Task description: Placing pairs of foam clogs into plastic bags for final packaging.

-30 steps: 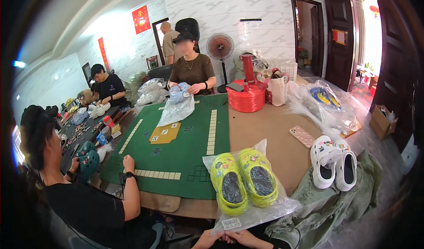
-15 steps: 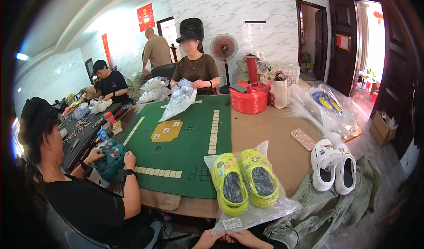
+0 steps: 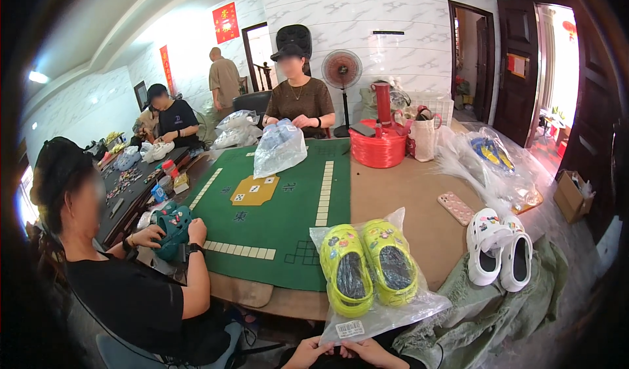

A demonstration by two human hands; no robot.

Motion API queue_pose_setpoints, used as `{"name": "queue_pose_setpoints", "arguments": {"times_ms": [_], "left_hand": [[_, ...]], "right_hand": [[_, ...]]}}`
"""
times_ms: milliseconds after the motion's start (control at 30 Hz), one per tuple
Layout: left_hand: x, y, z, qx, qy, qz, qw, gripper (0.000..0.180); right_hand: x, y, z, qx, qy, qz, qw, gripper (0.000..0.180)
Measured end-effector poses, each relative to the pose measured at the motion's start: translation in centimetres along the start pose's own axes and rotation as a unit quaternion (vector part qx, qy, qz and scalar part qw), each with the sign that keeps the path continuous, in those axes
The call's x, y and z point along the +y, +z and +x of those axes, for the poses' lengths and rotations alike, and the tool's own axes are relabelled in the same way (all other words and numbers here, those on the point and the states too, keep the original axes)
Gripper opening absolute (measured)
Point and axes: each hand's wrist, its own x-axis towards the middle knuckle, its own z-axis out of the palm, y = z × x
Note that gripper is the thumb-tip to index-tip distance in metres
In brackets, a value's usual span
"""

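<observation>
My left hand and right hand pinch the near end of the clear bag. Inside, the lime clogs sit at the near edge of the brown surface. Tugging hard could tear the thin film or drag the clogs over that edge; swinging right could knock the white clogs beside them.

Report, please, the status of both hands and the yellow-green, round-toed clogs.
Left hand and right hand pinching near edge of clear plastic bag. Yellow-green clogs inside, side by side. Nothing else over them.
</observation>
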Motion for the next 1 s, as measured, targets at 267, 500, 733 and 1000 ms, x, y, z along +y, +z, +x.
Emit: {"name": "queue_pose_setpoints", "arguments": {"times_ms": [267,500,733,1000], "left_hand": [[-0.1,0.0,-0.4,0.007,0.005,0.013,1.0,0.02],[0.0,-0.2,-0.5,-0.018,0.0,0.017,1.0,0.02],[0.4,0.0,-0.7,-0.031,-0.007,0.026,0.999,0.019],[-0.9,-0.4,-0.9,-0.016,-0.023,-0.013,1.0,0.02]], "right_hand": [[0.2,0.2,-0.2,0.006,-0.014,0.009,1.0,0.026],[-0.9,0.8,-0.8,0.041,-0.022,0.053,0.998,0.022],[-1.0,0.6,-0.9,0.024,-0.016,0.057,0.998,0.025],[-1.1,0.9,-0.9,0.035,-0.022,0.032,0.999,0.035]]}}
